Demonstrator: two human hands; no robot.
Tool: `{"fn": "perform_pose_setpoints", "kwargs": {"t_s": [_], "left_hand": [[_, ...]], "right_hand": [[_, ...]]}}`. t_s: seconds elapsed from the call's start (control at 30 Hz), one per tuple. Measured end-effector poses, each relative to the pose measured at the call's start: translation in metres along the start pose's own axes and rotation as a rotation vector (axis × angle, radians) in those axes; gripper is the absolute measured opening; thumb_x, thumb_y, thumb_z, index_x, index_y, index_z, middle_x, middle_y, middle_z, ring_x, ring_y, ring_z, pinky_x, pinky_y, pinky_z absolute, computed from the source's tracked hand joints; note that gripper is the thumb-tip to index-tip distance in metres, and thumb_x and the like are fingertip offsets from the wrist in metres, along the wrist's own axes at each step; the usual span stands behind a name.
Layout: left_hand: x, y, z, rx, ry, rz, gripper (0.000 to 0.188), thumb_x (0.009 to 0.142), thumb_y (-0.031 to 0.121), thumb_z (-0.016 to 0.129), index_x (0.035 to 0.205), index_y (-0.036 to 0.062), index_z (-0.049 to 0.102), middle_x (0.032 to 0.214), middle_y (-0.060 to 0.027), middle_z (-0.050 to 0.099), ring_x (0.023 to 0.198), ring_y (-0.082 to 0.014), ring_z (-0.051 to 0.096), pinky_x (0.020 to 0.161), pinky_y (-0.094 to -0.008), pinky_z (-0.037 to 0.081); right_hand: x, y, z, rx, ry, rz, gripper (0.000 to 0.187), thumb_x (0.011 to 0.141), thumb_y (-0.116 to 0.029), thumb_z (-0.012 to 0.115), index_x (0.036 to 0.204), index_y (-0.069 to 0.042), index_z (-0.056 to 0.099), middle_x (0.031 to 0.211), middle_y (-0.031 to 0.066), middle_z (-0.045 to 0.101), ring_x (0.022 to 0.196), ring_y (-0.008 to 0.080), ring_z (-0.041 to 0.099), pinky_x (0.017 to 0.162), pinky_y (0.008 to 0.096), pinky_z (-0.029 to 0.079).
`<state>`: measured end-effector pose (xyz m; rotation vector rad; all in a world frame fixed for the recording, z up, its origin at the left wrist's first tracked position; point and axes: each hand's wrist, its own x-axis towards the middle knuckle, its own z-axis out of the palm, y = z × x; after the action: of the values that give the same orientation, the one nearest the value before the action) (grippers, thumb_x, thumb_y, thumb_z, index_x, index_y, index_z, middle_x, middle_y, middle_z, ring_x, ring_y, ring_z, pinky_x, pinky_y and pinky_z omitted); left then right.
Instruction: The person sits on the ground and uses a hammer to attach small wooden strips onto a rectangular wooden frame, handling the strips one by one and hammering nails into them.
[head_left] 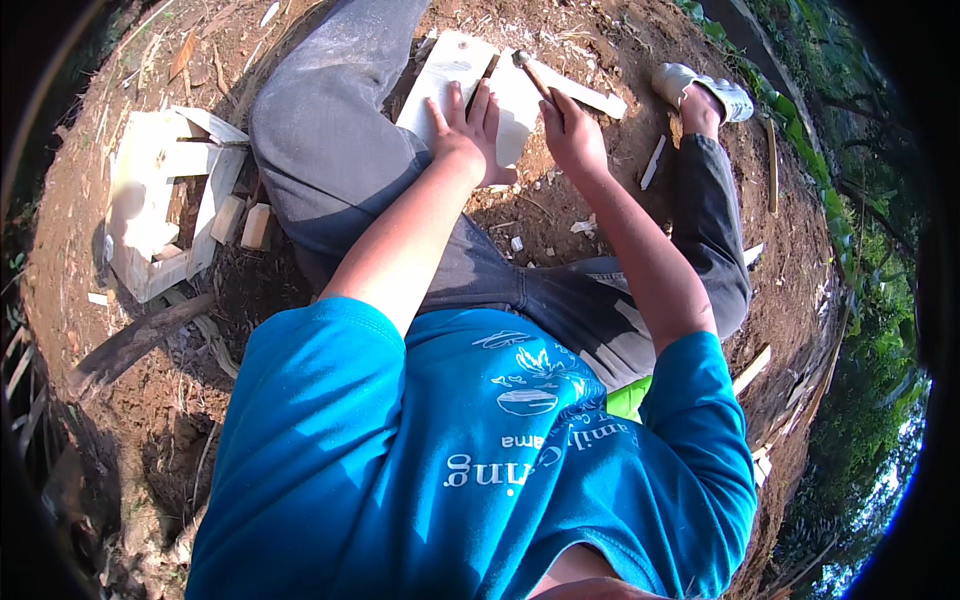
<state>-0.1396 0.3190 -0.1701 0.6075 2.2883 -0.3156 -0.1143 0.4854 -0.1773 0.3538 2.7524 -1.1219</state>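
My left hand (468, 132) lies with spread fingers across two pale wooden boards, one on the left (449, 72) and one beside it (514, 108). A dark gap shows between the boards near my fingertips. In my right hand (576, 142) is a hammer (534, 75), its wooden handle gripped by closed fingers. The small rounded hammer head is over the far end of the second board; whether it touches the wood I cannot tell. Another pale strip of wood (585, 91) slants away to the right, behind the hammer.
An open box-like frame of pale boards (140, 225) stands on the dirt at left, with two small wood blocks (257, 227) beside it. A thick branch (140, 340) lies nearer. My bent legs flank the boards. Wood chips and sticks (653, 162) litter the ground; greenery edges the right.
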Motion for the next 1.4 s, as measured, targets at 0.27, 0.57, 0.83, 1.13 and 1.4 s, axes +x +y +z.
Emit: {"fn": "perform_pose_setpoints", "kwargs": {"t_s": [0.27,0.57,0.83,1.13,1.4], "left_hand": [[0.006,0.005,0.005,-0.041,0.002,-0.008,0.130,0.082,0.083,0.055,0.165,0.0062,-0.007,0.173,-0.0135,-0.015,0.156,-0.0491,-0.007,0.117,-0.0765,0.007],[0.001,0.003,-0.005,-0.013,0.000,0.004,0.127,0.083,0.085,0.051,0.166,0.0060,-0.003,0.173,-0.0137,-0.012,0.156,-0.0492,-0.006,0.119,-0.0742,0.009],[0.004,0.005,0.001,-0.041,-0.011,0.007,0.129,0.082,0.083,0.056,0.165,0.0061,-0.005,0.173,-0.0153,-0.014,0.156,-0.0498,-0.007,0.119,-0.0745,0.008],[0.004,0.001,0.002,-0.069,-0.002,0.017,0.129,0.081,0.083,0.057,0.166,0.0064,-0.003,0.173,-0.0149,-0.014,0.156,-0.0499,-0.008,0.119,-0.0744,0.008],[0.002,0.000,0.001,-0.043,0.039,-0.010,0.125,0.084,0.082,0.054,0.166,0.0076,-0.004,0.173,-0.0115,-0.015,0.157,-0.0479,-0.006,0.119,-0.0736,0.008]], "right_hand": [[0.004,0.025,0.005,-0.136,0.077,-0.072,0.038,0.107,-0.028,0.054,0.138,-0.006,0.056,0.087,0.0151,0.065,0.079,0.0243,0.064,0.074,0.0368,0.052],[0.007,0.025,-0.005,-0.220,-0.046,0.143,0.036,0.106,-0.026,0.052,0.137,-0.008,0.056,0.102,0.0260,0.072,0.098,0.0449,0.070,0.082,0.0501,0.055],[0.002,0.025,0.003,-0.121,-0.122,0.055,0.039,0.106,-0.032,0.052,0.134,-0.005,0.055,0.100,0.0299,0.070,0.097,0.0518,0.065,0.084,0.0580,0.051],[0.011,0.020,-0.003,-0.157,-0.085,0.086,0.027,0.106,-0.029,0.051,0.119,-0.006,0.054,0.088,0.0264,0.068,0.087,0.0487,0.067,0.075,0.0547,0.051],[0.014,0.008,-0.004,-0.169,-0.028,0.021,0.026,0.106,-0.025,0.051,0.116,-0.001,0.052,0.076,0.0234,0.063,0.080,0.0460,0.067,0.073,0.0537,0.051]]}}
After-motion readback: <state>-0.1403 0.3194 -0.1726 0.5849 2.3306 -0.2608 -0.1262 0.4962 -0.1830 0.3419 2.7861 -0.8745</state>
